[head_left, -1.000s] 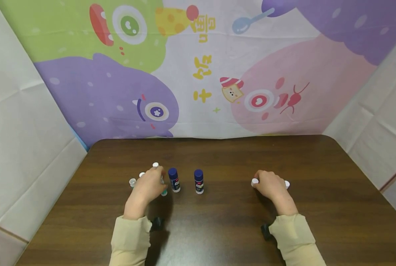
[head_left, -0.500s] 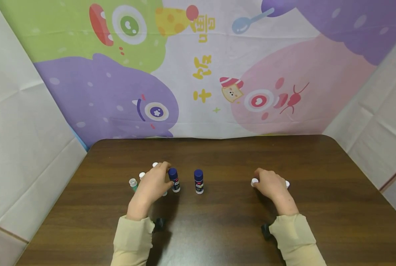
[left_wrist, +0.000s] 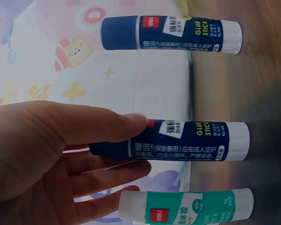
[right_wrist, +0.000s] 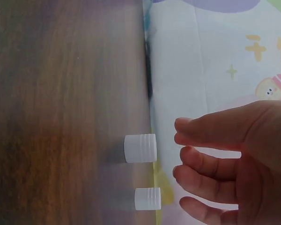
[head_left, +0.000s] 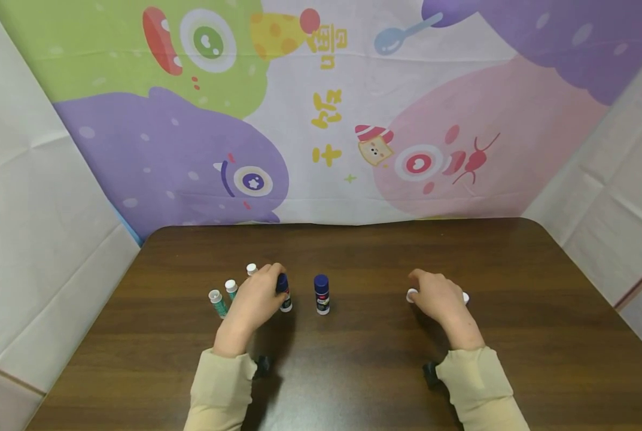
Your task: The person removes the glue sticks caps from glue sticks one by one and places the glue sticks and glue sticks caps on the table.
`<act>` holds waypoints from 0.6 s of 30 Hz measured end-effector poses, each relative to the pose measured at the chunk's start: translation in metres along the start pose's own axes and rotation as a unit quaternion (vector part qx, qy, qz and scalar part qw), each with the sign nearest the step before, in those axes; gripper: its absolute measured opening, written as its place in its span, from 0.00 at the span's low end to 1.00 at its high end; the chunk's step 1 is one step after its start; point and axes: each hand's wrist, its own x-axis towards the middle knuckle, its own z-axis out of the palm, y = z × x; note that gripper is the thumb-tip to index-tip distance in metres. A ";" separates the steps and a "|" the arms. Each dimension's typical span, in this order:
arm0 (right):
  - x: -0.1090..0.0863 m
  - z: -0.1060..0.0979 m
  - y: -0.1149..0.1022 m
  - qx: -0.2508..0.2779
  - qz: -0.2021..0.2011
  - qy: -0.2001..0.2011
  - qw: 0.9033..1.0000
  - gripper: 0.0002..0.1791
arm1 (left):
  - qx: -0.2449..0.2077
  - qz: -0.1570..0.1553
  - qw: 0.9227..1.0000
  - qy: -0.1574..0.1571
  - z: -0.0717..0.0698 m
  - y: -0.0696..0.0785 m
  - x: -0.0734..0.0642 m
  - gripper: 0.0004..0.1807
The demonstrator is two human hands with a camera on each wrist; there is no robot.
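Observation:
My left hand (head_left: 255,299) is around the upper part of a dark blue glue stick (left_wrist: 178,143) standing upright on the table. In the left wrist view the thumb lies across its cap end and the other fingers pass behind it. A second blue glue stick (head_left: 322,294) stands to the right, apart from the hand. Green glue sticks with white tops, one of them a green glue stick (left_wrist: 192,207) close by the fingers, stand on the left. My right hand (head_left: 438,296), fingers loosely bent and holding nothing, hovers over two white caps, a larger cap (right_wrist: 140,148) and a smaller cap (right_wrist: 147,198).
Brown wooden table (head_left: 364,359) under everything, with a cartoon-printed cloth (head_left: 321,197) hanging behind its far edge. White sheets (head_left: 40,179) hang at both sides. Several green glue sticks, including one green glue stick (head_left: 219,305) at the far left, form a group left of the left hand.
My left hand has moved right, from the green glue sticks to the nearer blue one, uncovering green sticks at the left. The right hand has stayed nearly still over the caps.

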 end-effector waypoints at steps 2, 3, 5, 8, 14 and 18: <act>0.000 0.000 -0.001 0.001 -0.006 0.008 1.000 0.19 | 0.001 0.004 1.000 0.002 0.001 0.001 0.001 0.17; -0.001 0.000 -0.001 0.002 -0.008 0.011 1.000 0.18 | 0.001 0.004 1.000 0.002 0.001 0.001 0.001 0.16; -0.001 0.000 -0.002 0.003 -0.012 0.016 1.000 0.17 | 0.004 0.006 1.000 0.003 0.001 0.001 0.001 0.15; -0.001 0.000 -0.002 0.004 -0.015 0.019 1.000 0.17 | 0.008 0.008 1.000 0.007 0.001 0.001 0.000 0.14; -0.001 -0.001 -0.005 0.014 -0.019 0.032 0.999 0.17 | 0.007 0.004 1.000 0.022 -0.002 0.000 -0.001 0.14; -0.001 -0.002 -0.008 0.027 -0.023 0.039 0.999 0.17 | 0.001 0.003 0.999 0.034 -0.004 0.002 -0.001 0.13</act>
